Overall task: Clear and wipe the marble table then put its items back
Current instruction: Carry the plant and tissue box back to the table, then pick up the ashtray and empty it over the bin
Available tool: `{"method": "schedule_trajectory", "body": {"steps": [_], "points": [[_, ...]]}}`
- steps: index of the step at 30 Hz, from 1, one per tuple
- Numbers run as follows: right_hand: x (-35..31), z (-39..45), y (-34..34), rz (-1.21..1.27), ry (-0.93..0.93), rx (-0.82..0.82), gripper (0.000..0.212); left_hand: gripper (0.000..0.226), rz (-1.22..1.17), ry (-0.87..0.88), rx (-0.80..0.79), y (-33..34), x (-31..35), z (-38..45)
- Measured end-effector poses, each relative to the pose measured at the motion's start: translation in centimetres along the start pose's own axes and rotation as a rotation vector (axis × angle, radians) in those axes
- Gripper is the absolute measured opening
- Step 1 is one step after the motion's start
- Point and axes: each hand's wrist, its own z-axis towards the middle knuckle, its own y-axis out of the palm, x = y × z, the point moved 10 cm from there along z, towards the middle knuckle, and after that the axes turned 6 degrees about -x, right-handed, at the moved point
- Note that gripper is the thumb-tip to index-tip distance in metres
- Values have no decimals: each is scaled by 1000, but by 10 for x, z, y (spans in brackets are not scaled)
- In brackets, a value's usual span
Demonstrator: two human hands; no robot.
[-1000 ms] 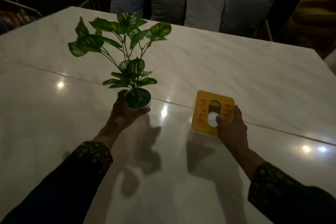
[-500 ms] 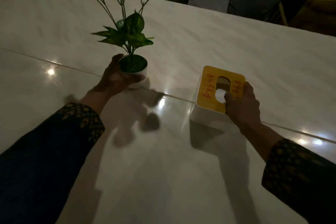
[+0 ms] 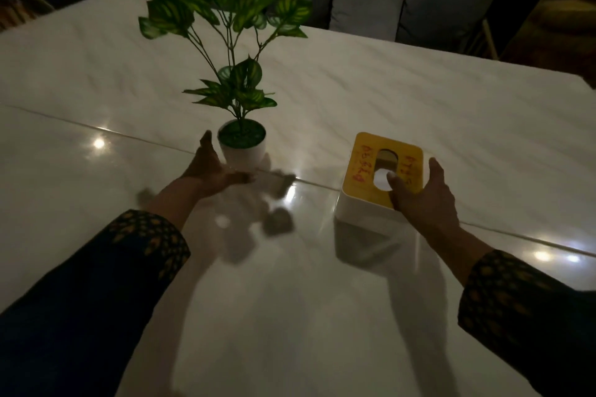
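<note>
Now potted plant [image 3: 242, 145] beside left hand [image 3: 209, 171].

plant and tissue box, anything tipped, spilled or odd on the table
Nothing stands out. The plant stands upright in its white pot on the table, and the tissue box sits flat and intact. No spill shows, though the light is dim.

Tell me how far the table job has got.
Done, apparently: the potted plant and the tissue box both stand on the marble table, whose surface shines. Whether it was wiped cannot be told. In hand: the left hand lies open beside the pot, not gripping it; the right hand reaches over the box with spread fingers, thumb near its opening. Left: letting go of the box, if that.
</note>
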Motion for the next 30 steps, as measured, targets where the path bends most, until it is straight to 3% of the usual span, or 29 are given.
{"method": "schedule_trajectory", "body": {"steps": [4, 7, 10, 13, 17, 23, 30], "points": [[-9, -33, -23, -35, -85, -3, 94, 127, 109, 17, 50, -3, 7, -46], [-11, -71, -47, -110, -151, -20, 92, 114, 213, 115, 56, 8, 39, -98], [-6, -122, -83, -210, -214, -15, 88, 101, 153, 239, 35, 30, 87, -163], [20, -184, -122, -360, -260, 10, 82, 107, 161, 297, -24, 69, 119, -231], [94, -272, -166, -479, -268, 12, 78, 107, 421, 409, -73, 149, 151, -336], [229, -413, -264, -422, -178, 88, 74, 110, 495, 603, -300, 299, 178, -521], [433, -617, -390, -407, 145, 263, 63, 103, 605, 873, -614, 485, 224, -737]]}}
